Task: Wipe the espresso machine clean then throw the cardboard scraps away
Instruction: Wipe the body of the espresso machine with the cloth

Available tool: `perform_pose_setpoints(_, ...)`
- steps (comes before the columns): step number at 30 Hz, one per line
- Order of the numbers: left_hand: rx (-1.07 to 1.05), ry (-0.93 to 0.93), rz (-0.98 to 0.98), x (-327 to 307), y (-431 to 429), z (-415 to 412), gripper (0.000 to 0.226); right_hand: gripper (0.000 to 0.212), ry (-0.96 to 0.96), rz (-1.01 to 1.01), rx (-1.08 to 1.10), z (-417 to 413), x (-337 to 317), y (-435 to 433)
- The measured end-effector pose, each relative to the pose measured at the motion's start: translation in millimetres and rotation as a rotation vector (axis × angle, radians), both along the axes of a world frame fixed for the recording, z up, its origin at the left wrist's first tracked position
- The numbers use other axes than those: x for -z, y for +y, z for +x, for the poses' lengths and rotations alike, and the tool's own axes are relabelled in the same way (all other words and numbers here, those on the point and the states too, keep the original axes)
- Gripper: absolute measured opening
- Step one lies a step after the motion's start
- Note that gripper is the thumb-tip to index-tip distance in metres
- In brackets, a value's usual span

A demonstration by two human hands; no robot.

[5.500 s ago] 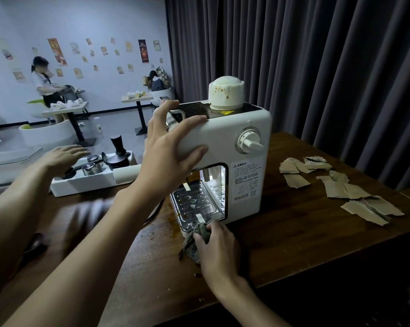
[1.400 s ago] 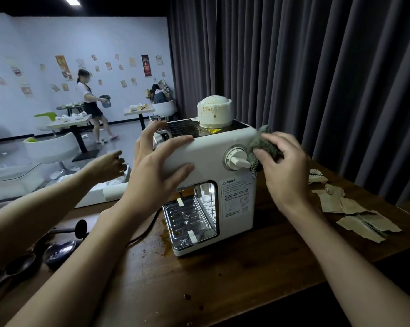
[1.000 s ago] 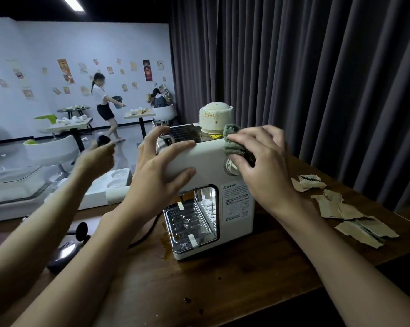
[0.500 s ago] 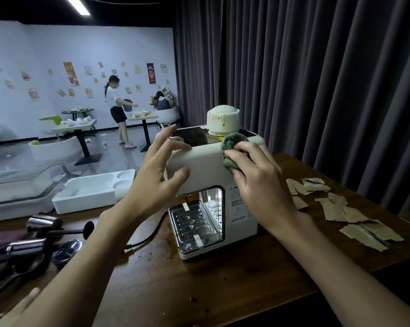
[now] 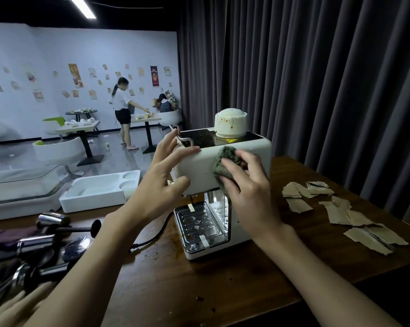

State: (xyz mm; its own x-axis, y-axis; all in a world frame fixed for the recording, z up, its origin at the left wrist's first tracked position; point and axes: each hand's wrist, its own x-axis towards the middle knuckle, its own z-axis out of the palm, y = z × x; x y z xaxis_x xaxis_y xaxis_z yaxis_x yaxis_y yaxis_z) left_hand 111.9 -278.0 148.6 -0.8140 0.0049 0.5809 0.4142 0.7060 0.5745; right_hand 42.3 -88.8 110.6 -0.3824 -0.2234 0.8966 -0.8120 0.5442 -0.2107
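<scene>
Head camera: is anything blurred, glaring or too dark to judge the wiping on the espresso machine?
Head view: the espresso machine and cloth are sharp and evenly lit; the drip tray shows small glints, no washout. Head view, left edge: the metal tools are dim and soft. Head view, right: the curtain folds lean from wide-angle distortion.

Espresso machine (image 5: 199,166): smooth white plastic; drip tray (image 5: 199,226): glossy metal. Rag (image 5: 222,161): rough knitted cloth. Table (image 5: 222,284): dark wood.
</scene>
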Motion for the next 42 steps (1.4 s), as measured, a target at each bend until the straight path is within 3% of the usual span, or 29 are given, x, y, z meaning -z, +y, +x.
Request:
perform_pose_setpoints(6, 0.014, -0.003, 0.035, -2, -3, 1, 0.045, 0.038, 0.041, 0.097, -0.073, 9, 14, -8)
perform_pose_setpoints(11, 0.038, 0.003, 0.156, -4, -7, 2, 0.052, 0.034, 0.015, -0.058, -0.059, 11, -8, -20)
perform_pose_setpoints(16, 0.017, 0.016, 0.136, -4, -9, 1, 0.053, 0.034, 0.090, 0.179, -0.124, 22, 4, -24)
perform_pose_setpoints(21, 0.036, 0.029, 0.123, -5, -5, 2, 0.047, 0.038, 0.024, 0.001, -0.117, 20, -14, -32)
perform_pose_setpoints(26, 0.086, 0.016, 0.129, -7, -8, 4, 0.053, 0.039, 0.079, 0.196, -0.172, 27, 0, -34)
perform_pose_setpoints(32, 0.044, 0.005, 0.157, -9, -14, 1, 0.056, 0.040, 0.035, 0.067, -0.117, 28, -15, -46)
perform_pose_setpoints(38, -0.005, 0.061, 0.125, -7, -7, 2, 0.051, 0.029, 0.139, 0.319, -0.208, 28, 0, -34)
perform_pose_setpoints(42, -0.010, 0.079, 0.129, -5, -2, 2, 0.046, 0.038, 0.048, 0.093, -0.114, 15, -1, -28)
